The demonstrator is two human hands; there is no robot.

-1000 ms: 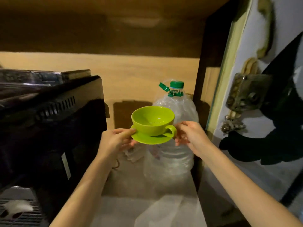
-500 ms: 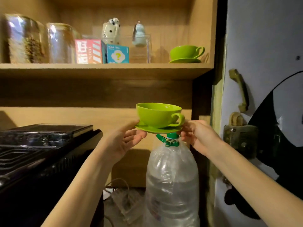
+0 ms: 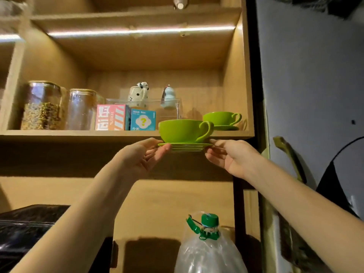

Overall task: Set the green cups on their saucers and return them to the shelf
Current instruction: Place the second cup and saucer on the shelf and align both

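While the wooden shelf unit (image 3: 126, 134) fills most of the view, a large clear plastic water bottle with a green cap (image 3: 208, 251) stands below it. On the shelf board sit two glass jars (image 3: 59, 109), a pink and a teal cardboard box (image 3: 126, 120), and a second green cup on its saucer (image 3: 222, 120) at the right end. Just in front of the shelf edge, a green ceramic cup (image 3: 184, 131) sits upright on a green saucer (image 3: 185, 146). The left hand (image 3: 145, 156) pinches the saucer's left rim, thumb on top and fingers beneath; the right hand (image 3: 230, 156) pinches the right rim likewise.
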